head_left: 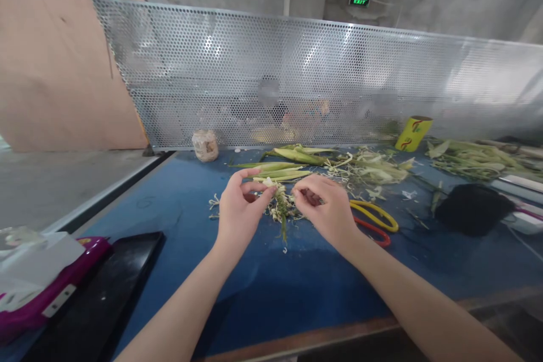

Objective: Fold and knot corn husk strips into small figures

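Observation:
Over the middle of the blue table (250, 277), my left hand (244, 201) pinches the top of a small green and white plant piece (280, 206) that hangs downward. Just to its right is my right hand (324, 203), its fingers curled together beside the piece; whatever they hold, if anything, is too small to make out. Pale cut bits and thin curly strands lie beneath and around both hands. Long green leaf pieces (278, 171) lie behind them. Beside my right wrist rest yellow and red handles (375, 215), partly hidden by the arm.
A perforated metal panel (237, 68) runs along the back. Before it stand a wrapped roll (205, 145) and a yellow can (413, 133). Husk-like leaves (475, 158) and a black object (473, 209) lie right. A black tray (102, 294) and purple device (68, 283) sit left.

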### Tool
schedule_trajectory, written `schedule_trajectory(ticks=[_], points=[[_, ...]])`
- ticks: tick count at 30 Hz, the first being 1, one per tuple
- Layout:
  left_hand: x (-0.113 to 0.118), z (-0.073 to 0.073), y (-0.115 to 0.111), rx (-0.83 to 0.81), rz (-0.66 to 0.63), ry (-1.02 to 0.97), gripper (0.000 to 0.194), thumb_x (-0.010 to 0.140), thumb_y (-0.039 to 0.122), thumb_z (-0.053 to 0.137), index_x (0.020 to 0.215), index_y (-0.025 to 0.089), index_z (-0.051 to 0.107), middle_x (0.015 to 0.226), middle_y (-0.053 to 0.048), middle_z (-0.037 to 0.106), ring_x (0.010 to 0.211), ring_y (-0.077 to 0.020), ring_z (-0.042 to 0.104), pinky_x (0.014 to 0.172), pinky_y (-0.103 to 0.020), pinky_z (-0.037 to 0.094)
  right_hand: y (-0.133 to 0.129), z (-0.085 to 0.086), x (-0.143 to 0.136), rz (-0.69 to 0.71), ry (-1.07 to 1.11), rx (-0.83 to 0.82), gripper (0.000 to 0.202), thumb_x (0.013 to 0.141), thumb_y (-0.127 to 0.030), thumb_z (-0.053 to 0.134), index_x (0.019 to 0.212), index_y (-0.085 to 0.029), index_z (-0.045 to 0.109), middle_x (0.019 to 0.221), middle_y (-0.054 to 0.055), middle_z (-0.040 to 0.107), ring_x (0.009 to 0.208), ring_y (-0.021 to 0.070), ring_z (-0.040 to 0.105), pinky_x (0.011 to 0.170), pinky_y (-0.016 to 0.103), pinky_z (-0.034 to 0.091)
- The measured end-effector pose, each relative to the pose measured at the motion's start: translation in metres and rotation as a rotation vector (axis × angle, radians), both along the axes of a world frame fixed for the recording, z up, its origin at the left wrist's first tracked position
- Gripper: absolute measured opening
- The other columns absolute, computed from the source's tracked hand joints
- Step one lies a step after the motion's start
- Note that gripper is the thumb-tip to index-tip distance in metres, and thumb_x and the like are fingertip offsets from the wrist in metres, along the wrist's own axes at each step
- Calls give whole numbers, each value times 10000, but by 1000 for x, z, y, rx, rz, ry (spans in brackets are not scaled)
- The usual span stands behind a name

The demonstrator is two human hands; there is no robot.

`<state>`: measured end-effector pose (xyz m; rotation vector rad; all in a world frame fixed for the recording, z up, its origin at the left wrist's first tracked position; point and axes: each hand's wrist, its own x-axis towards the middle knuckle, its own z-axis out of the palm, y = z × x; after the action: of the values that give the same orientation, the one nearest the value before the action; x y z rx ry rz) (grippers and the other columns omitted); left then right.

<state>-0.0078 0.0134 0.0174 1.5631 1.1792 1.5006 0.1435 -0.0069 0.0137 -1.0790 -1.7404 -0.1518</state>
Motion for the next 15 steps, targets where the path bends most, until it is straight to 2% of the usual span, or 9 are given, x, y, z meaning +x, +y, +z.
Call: schedule_trajectory(ticks=[3, 6, 9, 11, 15], points=[[-2, 0, 2, -17, 3, -17, 426, 605, 349, 693, 953, 168, 525, 652, 10, 625, 406, -46, 435, 434, -177, 359, -2, -1, -1, -26, -41, -14, 122, 741, -137, 503, 651, -200, 556, 625, -11, 559, 493, 88, 439, 515, 223, 381], [-3, 0, 3, -37, 20, -29, 440, 609, 356, 687, 961, 159, 511, 660, 0, 628, 415, -47, 439, 440, -177, 360, -2, -2, -1, -38, -88, 11, 52, 774, -192, 519, 779, -194, 571, 749, 21, 601, 539, 98, 479, 557, 235, 410], [-3, 0, 4, -60, 33, -34, 445, 618, 340, 677, 980, 150, 502, 673, -11, 631, 423, -47, 441, 445, -178, 362, -2, -4, -2, -24, -133, 101, 179, 764, -313, 577, 884, -183, 554, 826, 56, 612, 684, 143, 544, 647, 267, 439], [-3, 1, 4, -74, 36, -35, 452, 615, 335, 677, 989, 149, 505, 678, -15, 633, 430, -50, 448, 449, -180, 367, -2, -6, -4, -20, -177, 117, 188, 751, -352, 597, 834, -188, 559, 796, 50, 620, 756, 170, 566, 684, 286, 439], [-1, 0, 3, -72, 53, -28, 454, 616, 334, 672, 1000, 157, 508, 683, -13, 635, 436, -51, 452, 455, -184, 375, -1, -9, -8, -48, -248, 56, 162, 758, -339, 598, 773, -179, 583, 745, 35, 631, 739, 172, 582, 680, 288, 428]])
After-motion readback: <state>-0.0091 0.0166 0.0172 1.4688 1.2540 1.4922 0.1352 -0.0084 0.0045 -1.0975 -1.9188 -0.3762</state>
